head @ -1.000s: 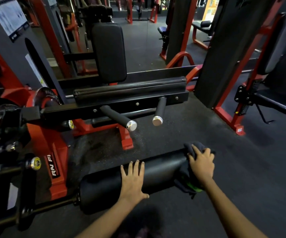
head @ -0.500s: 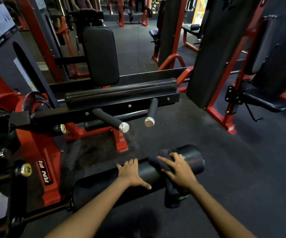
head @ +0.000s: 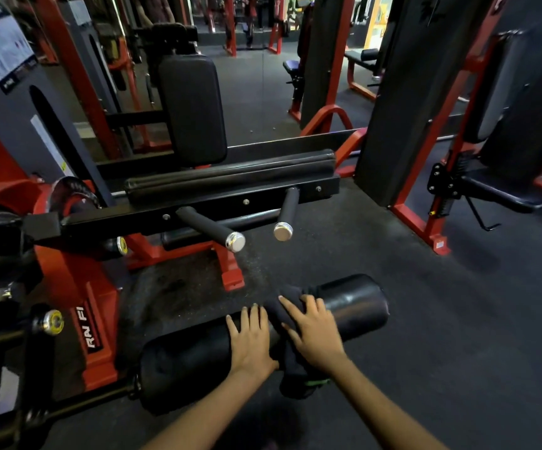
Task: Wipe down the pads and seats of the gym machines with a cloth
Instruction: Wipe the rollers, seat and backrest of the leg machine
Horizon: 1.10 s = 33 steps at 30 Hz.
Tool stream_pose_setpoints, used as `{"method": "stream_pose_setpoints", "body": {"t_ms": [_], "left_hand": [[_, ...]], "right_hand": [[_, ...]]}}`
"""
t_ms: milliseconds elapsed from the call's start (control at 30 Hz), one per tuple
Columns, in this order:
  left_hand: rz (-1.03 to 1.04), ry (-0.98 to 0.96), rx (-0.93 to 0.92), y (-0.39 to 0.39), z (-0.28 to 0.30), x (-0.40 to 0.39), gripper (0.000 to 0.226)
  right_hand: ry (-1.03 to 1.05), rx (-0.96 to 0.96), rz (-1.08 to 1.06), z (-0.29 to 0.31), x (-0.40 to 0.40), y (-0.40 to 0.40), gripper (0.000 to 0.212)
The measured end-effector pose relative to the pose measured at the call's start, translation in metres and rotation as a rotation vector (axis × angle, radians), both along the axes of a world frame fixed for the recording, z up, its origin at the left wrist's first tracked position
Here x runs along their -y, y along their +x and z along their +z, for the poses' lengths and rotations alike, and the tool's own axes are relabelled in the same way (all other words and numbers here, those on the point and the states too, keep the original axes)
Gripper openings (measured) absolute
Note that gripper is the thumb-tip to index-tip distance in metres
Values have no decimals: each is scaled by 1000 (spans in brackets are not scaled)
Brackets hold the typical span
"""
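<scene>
A black roller pad of a red-and-black leg machine lies across the lower middle of the head view. A dark cloth with a green edge is draped over the roller's middle. My right hand presses flat on the cloth, fingers spread. My left hand rests flat on the bare roller just left of the cloth, fingers straight. Beyond are the machine's long black bench pad and an upright black back pad.
Two black handle bars with chrome caps stick out toward me above the roller. The red frame stands at left. A black weight-stack cover and another machine's seat stand at right. Dark rubber floor spreads to the right.
My right hand has slid the cloth leftward along the roller from its right end to the middle. The left hand stayed on the roller, now right beside the cloth.
</scene>
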<state>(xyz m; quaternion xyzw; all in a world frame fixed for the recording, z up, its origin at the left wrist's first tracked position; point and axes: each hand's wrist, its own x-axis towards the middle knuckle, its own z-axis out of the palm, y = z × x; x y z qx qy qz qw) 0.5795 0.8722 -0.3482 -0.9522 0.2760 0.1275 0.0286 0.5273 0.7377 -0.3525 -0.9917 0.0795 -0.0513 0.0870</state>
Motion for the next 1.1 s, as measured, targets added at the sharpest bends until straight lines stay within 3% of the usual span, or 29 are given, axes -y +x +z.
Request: {"method": "stream_pose_setpoints", "body": {"t_ms": [67,200,300,467,567,767,900,1100], "left_hand": [[0,14,-8,-5,-2,-1,115],[-47,22,-32,6,2,-1,120],[-69,-15,-70,28,15,3,116],[-42,67,-261,53,17,17,129],[-19,39,-334,55,13,16,132],[-23,-18,-289,44,12,10,132],[-23,-2,-161,27,7,11,132],[-32,49,5,5,0,12,112]], "right_hand": [[-27,-14,-7,-5,39,-5,56],[94,-40,-504,3,104,-3,53],[110,-128,-650,14,91,6,55],[4,-136,-297,10,6,12,57],[-12,-117,-168,6,14,4,56],[147,-125,-556,6,108,0,52],[158,-142,-649,16,95,13,51],[31,-112,-165,8,8,14,54]]}}
